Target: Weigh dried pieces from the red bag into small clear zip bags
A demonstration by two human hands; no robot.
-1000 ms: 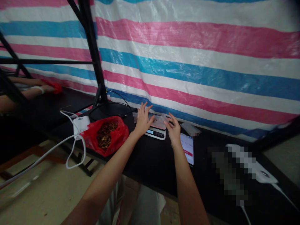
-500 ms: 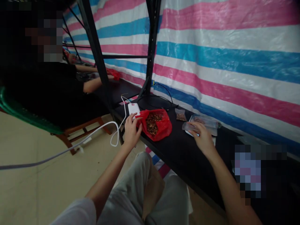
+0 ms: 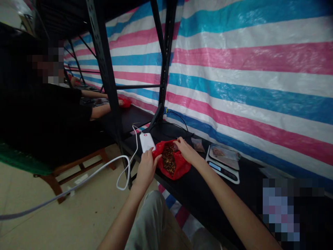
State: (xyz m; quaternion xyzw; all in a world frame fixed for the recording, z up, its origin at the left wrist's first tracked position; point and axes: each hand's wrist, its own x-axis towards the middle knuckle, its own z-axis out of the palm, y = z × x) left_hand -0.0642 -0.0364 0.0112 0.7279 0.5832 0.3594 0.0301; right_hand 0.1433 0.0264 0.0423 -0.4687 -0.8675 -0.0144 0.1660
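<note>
Seen from the wearer's head, two bare arms reach forward over a lap to a black desk [image 3: 192,194]. The left hand [image 3: 146,167] pinches the near rim of a red plastic bag [image 3: 179,166] of brown dried pieces [image 3: 168,158], which sits at the desk's front edge; the right hand [image 3: 185,150] rests curled on its far rim, fingers partly spread. A hard tug could likely tip the limp bag off the edge and spill its contents. Just left lies a white device [image 3: 147,141] with a trailing cable [image 3: 78,180]. Right of the bag stands a small scale [image 3: 224,166]. Behind, dark metal posts [image 3: 166,62] and a striped tarpaulin wall [image 3: 247,69]; a seated person [image 3: 49,114] works farther left.
</note>
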